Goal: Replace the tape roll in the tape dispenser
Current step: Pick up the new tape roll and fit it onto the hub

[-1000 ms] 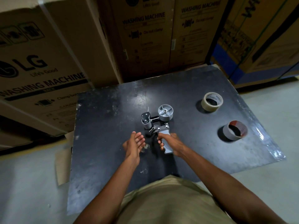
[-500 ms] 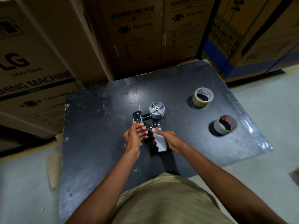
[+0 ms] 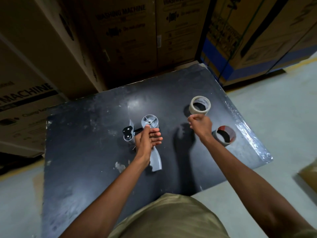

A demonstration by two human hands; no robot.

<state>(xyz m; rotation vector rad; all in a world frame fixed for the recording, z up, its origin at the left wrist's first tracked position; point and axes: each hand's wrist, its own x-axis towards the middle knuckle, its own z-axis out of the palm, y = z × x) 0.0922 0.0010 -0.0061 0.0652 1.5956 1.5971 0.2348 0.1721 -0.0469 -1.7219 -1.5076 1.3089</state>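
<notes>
At frame centre our left hand (image 3: pixel 147 140) wraps its fingers round the tape dispenser (image 3: pixel 149 134) on the table (image 3: pixel 85 160). Our right hand (image 3: pixel 200 125), fingers loosely curled and empty, reaches toward the tape roll (image 3: pixel 199 105) at upper right; it looks light and stiff, best gripped across its rim.

Logged from my feed: scuffed black rectangular tabletop (image 3: pixel 89 152); tall brown cardboard washing-machine cartons (image 3: pixel 130 40) stacked behind it; blue-banded cardboard carton (image 3: pixel 240 48) far right; pale grey concrete floor (image 3: pixel 283 109); flat cardboard scrap (image 3: pixel 310 174).
</notes>
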